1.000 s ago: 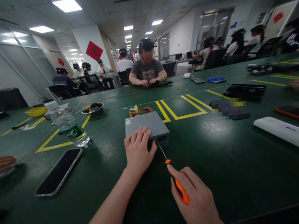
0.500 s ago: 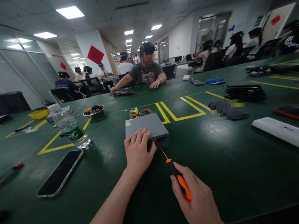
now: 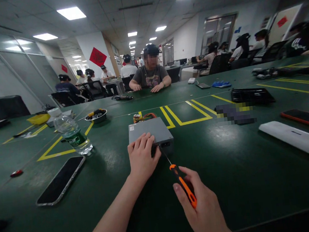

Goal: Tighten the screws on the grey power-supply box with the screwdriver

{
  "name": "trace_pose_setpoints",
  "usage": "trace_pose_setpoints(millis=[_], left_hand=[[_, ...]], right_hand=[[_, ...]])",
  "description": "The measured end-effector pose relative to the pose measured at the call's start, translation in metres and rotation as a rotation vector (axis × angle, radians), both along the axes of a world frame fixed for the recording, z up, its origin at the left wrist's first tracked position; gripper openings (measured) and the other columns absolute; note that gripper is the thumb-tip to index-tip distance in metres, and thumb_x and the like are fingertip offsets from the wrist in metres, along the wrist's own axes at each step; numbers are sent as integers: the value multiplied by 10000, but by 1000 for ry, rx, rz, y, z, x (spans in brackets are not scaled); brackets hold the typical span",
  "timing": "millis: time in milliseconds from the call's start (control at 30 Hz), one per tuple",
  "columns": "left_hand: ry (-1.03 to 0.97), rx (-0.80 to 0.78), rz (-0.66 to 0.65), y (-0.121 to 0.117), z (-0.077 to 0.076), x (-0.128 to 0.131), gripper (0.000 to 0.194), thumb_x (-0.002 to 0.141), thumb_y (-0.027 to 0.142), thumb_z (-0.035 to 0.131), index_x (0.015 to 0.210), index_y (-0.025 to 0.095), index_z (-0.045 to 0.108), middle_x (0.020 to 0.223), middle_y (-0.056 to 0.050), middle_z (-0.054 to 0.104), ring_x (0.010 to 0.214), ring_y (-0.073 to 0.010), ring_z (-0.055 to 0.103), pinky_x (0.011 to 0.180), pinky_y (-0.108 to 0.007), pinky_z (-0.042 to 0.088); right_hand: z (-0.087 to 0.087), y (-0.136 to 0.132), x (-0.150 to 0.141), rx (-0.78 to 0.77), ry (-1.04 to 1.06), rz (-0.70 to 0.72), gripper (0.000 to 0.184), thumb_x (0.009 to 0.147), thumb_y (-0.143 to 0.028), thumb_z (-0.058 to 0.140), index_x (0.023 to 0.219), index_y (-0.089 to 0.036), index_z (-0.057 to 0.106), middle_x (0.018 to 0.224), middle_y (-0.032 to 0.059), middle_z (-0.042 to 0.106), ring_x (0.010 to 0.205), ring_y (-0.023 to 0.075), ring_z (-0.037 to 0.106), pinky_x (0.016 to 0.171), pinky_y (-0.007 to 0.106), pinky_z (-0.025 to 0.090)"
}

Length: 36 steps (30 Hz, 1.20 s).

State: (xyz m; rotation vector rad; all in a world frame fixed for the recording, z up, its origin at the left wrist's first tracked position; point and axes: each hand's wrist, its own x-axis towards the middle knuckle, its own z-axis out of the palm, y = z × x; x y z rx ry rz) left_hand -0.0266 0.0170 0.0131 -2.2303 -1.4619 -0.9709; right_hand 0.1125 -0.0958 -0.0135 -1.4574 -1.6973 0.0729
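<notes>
A grey computer power supply (image 3: 160, 127) lies on the green table, its bundle of coloured cables (image 3: 145, 117) at the far side. My left hand (image 3: 142, 152) grips its near left edge, fingers over the top and thumb down the front. In my right hand (image 3: 199, 204) is an orange and black screwdriver (image 3: 187, 190). Its thin shaft points up and left to the front face beside the power socket (image 3: 165, 144). The tip's exact contact is too small to make out. Thumb and index finger are a little apart around the handle, which rests against the palm.
On the left are a phone (image 3: 61, 180), a water bottle (image 3: 73, 134), a metal bowl (image 3: 96, 116) of parts and a yellow tray (image 3: 38, 118). To the right lie a white device (image 3: 297, 140) and a black tray-like part (image 3: 252, 95). A person (image 3: 152, 71) sits opposite.
My right thumb and index finger have loosened and spread around the screwdriver handle. My left hand stays on the power supply. The person opposite has drawn one hand back from a dark item.
</notes>
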Motion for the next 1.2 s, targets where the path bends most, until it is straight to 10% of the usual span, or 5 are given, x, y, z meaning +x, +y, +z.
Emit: trace_pose_setpoints(millis=[300,533,867,1200], left_hand=[[-1,10,5,1,-1,0,259,822,303,500,1071,249,548,1200,-47,591,1155,-237,488,898,-411,309],[5,1,7,0,0,0,253,829,302,497,1071,246,550,1208,-52,586,1158,-237,482,899,-415,305],[7,0,5,0,1,0,254,824,295,499,1068,251,558,1204,-47,589,1153,-240,486,896,-415,316],[4,-6,1,0,0,1,253,827,299,498,1069,247,551,1206,-47,588,1150,-239,487,899,-421,309]], right_hand=[[-13,4,1,220,-256,-22,326,867,-158,394,1171,-128,507,753,50,555,643,141,582,557,259,500],[1,-1,1,23,-33,-10,346,871,-383,447,1126,-151,484,848,56,614,715,148,631,575,242,527],[-7,4,2,151,-178,-29,313,878,-177,377,1153,-149,523,813,64,570,670,139,601,575,250,505],[3,0,2,-62,59,17,279,918,-306,336,1106,-179,499,780,21,661,636,126,648,552,222,508]])
